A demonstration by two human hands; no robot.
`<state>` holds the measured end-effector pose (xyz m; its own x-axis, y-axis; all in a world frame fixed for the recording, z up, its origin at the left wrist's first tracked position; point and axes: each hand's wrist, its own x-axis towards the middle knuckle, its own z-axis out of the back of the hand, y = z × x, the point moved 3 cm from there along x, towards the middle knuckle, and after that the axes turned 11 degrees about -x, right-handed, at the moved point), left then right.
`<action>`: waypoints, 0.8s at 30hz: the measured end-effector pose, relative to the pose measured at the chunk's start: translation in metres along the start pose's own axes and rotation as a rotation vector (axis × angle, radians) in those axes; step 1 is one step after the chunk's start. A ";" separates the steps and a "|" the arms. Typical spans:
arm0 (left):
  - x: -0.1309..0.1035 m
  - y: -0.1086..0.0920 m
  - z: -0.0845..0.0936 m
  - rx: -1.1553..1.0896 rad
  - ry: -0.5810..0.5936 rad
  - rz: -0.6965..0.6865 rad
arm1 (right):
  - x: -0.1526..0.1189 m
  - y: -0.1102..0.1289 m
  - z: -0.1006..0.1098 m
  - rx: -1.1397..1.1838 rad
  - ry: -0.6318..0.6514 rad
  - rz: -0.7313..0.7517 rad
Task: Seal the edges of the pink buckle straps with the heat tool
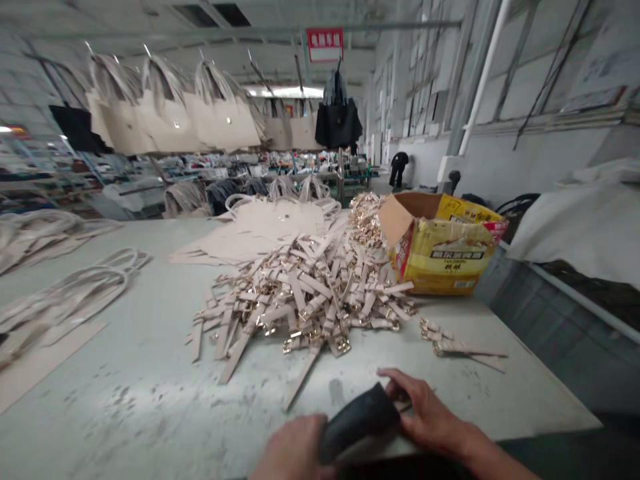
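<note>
My left hand [295,447], blurred, is closed around one end of a thick, curved black piece [360,417] with a smooth surface; its exact kind does not show. At the other end of it, my right hand [425,410] has its fingers bent. A small bit of something pale shows beneath those fingers, mostly hidden. Beyond both hands lies a big heap of short beige straps with gold buckles [310,287]. A few more buckle straps [465,350] lie apart, to the right of the heap.
A yellow cardboard box [443,257] stands open at the table's right side. Flat beige bag pieces [260,230] lie behind the heap. Beige handles [95,287] are on the left. Finished-looking bags [170,120] hang from a rail overhead. Far back, a person [399,168] bends over.
</note>
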<state>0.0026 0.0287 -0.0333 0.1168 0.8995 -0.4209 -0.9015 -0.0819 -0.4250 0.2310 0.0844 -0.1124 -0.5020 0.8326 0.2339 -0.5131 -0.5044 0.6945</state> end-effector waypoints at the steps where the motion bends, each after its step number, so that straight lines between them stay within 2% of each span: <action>1: -0.002 -0.006 0.002 0.001 -0.024 -0.044 | -0.001 0.002 0.003 0.000 0.017 0.002; 4: -0.004 -0.007 0.004 -0.017 0.025 -0.058 | -0.002 0.000 0.007 -0.006 0.048 0.019; 9: -0.007 0.016 0.009 -0.017 0.090 0.005 | -0.001 -0.004 0.009 -0.028 0.069 0.017; 12: -0.009 0.022 0.014 -0.026 0.104 0.036 | -0.002 -0.001 0.010 -0.025 0.071 0.037; 17: 0.004 0.010 0.007 -0.032 0.135 0.025 | -0.001 -0.001 0.008 -0.023 0.050 0.067; 20: 0.016 0.003 -0.001 -0.047 0.104 -0.005 | 0.000 -0.004 0.008 -0.038 0.015 0.081; 24: 0.024 0.004 -0.006 -0.052 0.048 -0.006 | 0.001 -0.002 0.008 -0.072 -0.025 0.095</action>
<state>0.0048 0.0467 -0.0500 0.1433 0.8783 -0.4560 -0.8782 -0.0997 -0.4679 0.2374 0.0882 -0.1081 -0.5341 0.7850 0.3138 -0.5131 -0.5960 0.6176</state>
